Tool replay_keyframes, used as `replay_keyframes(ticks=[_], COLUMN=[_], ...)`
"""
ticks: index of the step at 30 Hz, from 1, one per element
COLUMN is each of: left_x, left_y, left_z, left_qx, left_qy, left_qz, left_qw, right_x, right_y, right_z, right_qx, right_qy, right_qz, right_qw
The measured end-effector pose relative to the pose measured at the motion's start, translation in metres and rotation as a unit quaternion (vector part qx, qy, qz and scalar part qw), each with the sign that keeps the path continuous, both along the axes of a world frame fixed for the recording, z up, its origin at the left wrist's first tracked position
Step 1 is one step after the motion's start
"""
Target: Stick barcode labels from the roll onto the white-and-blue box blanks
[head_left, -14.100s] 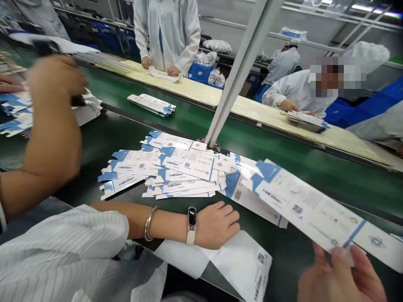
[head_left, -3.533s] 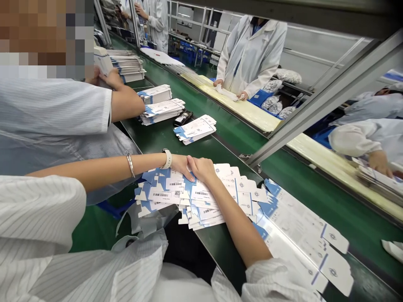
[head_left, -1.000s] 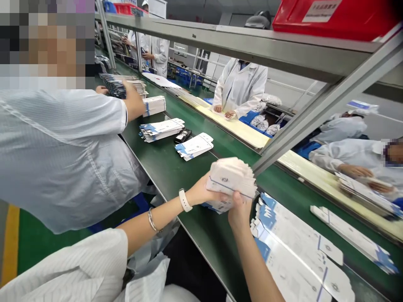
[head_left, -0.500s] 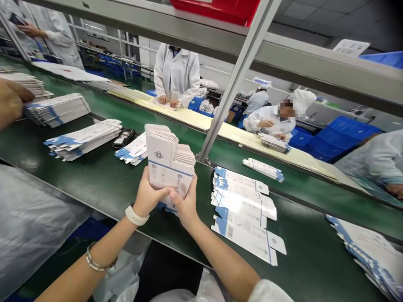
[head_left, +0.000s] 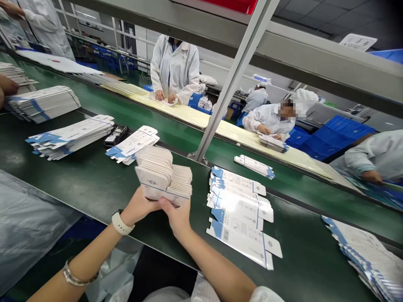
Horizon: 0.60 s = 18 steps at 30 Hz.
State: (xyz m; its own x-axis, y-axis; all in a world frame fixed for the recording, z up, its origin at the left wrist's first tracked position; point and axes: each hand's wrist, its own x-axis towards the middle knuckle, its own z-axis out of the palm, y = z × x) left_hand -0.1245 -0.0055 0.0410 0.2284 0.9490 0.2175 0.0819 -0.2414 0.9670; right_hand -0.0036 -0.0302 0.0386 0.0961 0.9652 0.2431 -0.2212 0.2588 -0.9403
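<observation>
A thick stack of flat white cardboard boxes stands between my two hands above the green bench, its flap ends fanned toward the top. My left hand grips the stack's left side, a white watch on the wrist. From the right, my right hand closes round it, and the thumbs meet at the front face. The lower part of the stack is hidden by my hands. To the right lie several overlapping flat boxes, white with blue ends. Just behind the stack is a small pile of flat boxes.
Bundled flat boxes lie left beside a black device; another bundle is behind, near a co-worker's hand. More boxes lie far right. A metal post rises from the bench. Co-workers in white coats work opposite.
The stack has tipped, so its top edges now face me more, and it has come lower with both hands. The view has shifted slightly. The co-worker's hand at left has drawn back.
</observation>
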Motion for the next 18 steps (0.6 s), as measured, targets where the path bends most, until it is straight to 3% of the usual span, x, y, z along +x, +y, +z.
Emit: replay_keyframes(ticks=[4,6,8,9,10,12,13,15,18], left_x=[-0.004,-0.006,-0.009,-0.012,-0.016,-0.024,-0.028,-0.036,-0.043], left_y=[0.001,0.0,-0.002,-0.002,-0.002,-0.001,0.0,0.002,0.007], left_z=[-0.016,-0.019,-0.016,-0.012,-0.008,0.001,0.005,0.011,0.008], left_qx=[-0.058,-0.092,-0.136,-0.156,-0.18,-0.235,-0.269,-0.321,-0.33], left_qy=[0.024,0.032,0.025,0.016,0.005,-0.015,-0.017,0.017,0.103], left_qz=[-0.01,0.02,0.049,0.061,0.068,0.08,0.087,0.108,0.09], left_qw=[0.998,0.995,0.989,0.986,0.981,0.968,0.959,0.941,0.934], right_x=[-0.002,0.005,0.029,0.05,0.076,0.142,0.18,0.252,0.337], right_y=[-0.007,-0.01,-0.007,-0.002,0.006,0.032,0.049,0.091,0.161], right_z=[-0.021,-0.015,0.006,0.02,0.036,0.066,0.079,0.095,0.095], right_qx=[-0.06,-0.081,-0.08,-0.072,-0.028,0.02,-0.01,-0.134,-0.23], right_qy=[-0.016,-0.04,-0.095,-0.123,-0.231,-0.381,-0.436,-0.521,-0.586], right_qz=[0.04,0.065,0.1,0.117,0.09,-0.019,-0.05,-0.026,-0.024], right_qw=[0.997,0.994,0.987,0.983,0.969,0.924,0.899,0.843,0.777])
